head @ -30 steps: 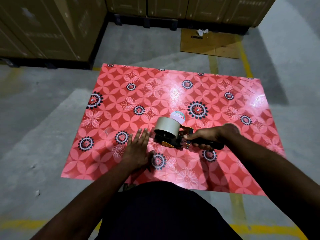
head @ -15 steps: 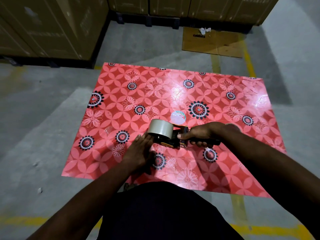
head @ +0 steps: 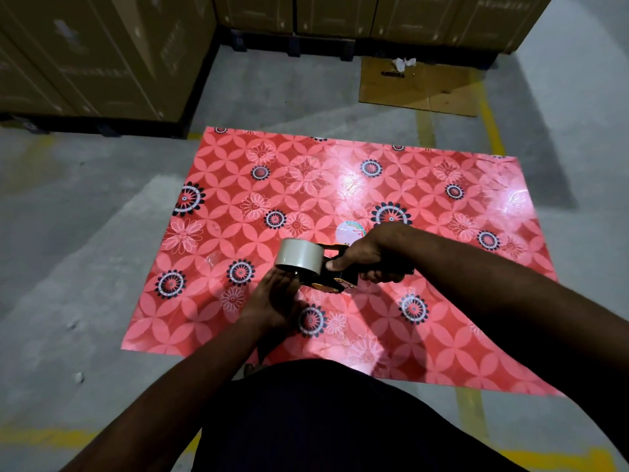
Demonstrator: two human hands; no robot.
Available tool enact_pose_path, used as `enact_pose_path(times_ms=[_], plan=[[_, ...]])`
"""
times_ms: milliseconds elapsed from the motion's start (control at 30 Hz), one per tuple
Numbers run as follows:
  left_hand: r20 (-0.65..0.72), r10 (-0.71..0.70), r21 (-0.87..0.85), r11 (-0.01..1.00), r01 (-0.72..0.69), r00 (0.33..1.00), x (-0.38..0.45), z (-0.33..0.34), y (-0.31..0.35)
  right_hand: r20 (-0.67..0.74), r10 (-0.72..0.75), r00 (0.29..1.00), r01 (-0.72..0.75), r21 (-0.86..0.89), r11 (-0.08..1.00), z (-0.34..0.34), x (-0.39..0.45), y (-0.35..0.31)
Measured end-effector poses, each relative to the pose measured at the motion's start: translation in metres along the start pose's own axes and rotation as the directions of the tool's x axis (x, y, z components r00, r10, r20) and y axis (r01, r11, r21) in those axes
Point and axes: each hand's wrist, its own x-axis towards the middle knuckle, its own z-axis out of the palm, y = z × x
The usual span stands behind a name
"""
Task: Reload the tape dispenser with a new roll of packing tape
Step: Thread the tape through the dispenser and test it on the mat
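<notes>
I see the tape roll [head: 299,255] seated on the tape dispenser [head: 335,272], held above the red floral mat [head: 340,172]. My right hand [head: 366,255] is wrapped tight around the dispenser's handle, thumb toward the roll. My left hand [head: 275,298] sits just below the roll, fingers loosely extended, fingertips touching its underside.

Tape dispenser [head: 335,275] now lifted clear of the red floral mat [head: 238,185], where a second ago it sat low on it; right hand [head: 369,255] has raised it by the handle; left hand [head: 277,298], earlier flat on the mat beside it, now comes up under the tape roll [head: 299,256], fingertips touching its lower edge.
</notes>
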Motion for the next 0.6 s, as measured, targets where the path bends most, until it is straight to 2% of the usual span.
enact_pose_path(times_ms=[67, 133, 200, 267, 333, 367, 400, 467, 500, 600], plan=[[0.003, 0.184, 0.403, 0.900, -0.170, 0.983, 0.003, 0.005, 0.006, -0.008, -0.017, 1.000, 0.018, 0.013, 1.000, 0.000, -0.003, 0.000], [0.004, 0.244, 0.526, 0.824, -0.209, 0.970, 0.008, 0.007, 0.006, -0.008, -0.002, 1.000, 0.002, -0.007, 1.000, 0.001, -0.004, 0.000], [0.023, 0.240, 0.542, 0.813, -0.214, 0.970, 0.010, 0.006, 0.004, -0.018, 0.002, 1.000, -0.002, -0.009, 1.000, 0.005, -0.011, -0.004], [0.047, 0.204, 0.495, 0.846, -0.200, 0.978, 0.013, 0.004, 0.001, -0.067, -0.027, 0.997, 0.029, 0.021, 0.999, 0.006, -0.022, 0.001], [0.062, 0.240, 0.505, 0.830, -0.238, 0.969, 0.014, 0.005, -0.002, -0.288, -0.110, 0.951, 0.130, 0.054, 0.990, -0.006, -0.037, 0.025], [0.056, 0.277, 0.515, 0.815, -0.266, 0.959, 0.013, 0.005, -0.004, -0.362, -0.098, 0.927, 0.131, 0.068, 0.989, -0.014, -0.043, 0.042], [0.051, 0.301, 0.515, 0.809, -0.283, 0.952, 0.012, 0.007, -0.004, -0.351, -0.039, 0.935, 0.073, 0.084, 0.994, -0.020, -0.052, 0.060], [0.007, 0.326, 0.517, 0.808, -0.283, 0.945, 0.011, 0.013, -0.002, -0.211, 0.105, 0.972, -0.099, 0.042, 0.994, -0.028, -0.065, 0.090], [-0.015, 0.329, 0.516, 0.812, -0.274, 0.944, 0.010, 0.015, 0.000, -0.188, 0.156, 0.970, -0.153, 0.028, 0.988, -0.031, -0.065, 0.100], [-0.033, 0.307, 0.513, 0.822, -0.248, 0.951, 0.011, 0.019, 0.001, -0.186, 0.195, 0.963, -0.188, 0.056, 0.981, -0.028, -0.069, 0.115]])
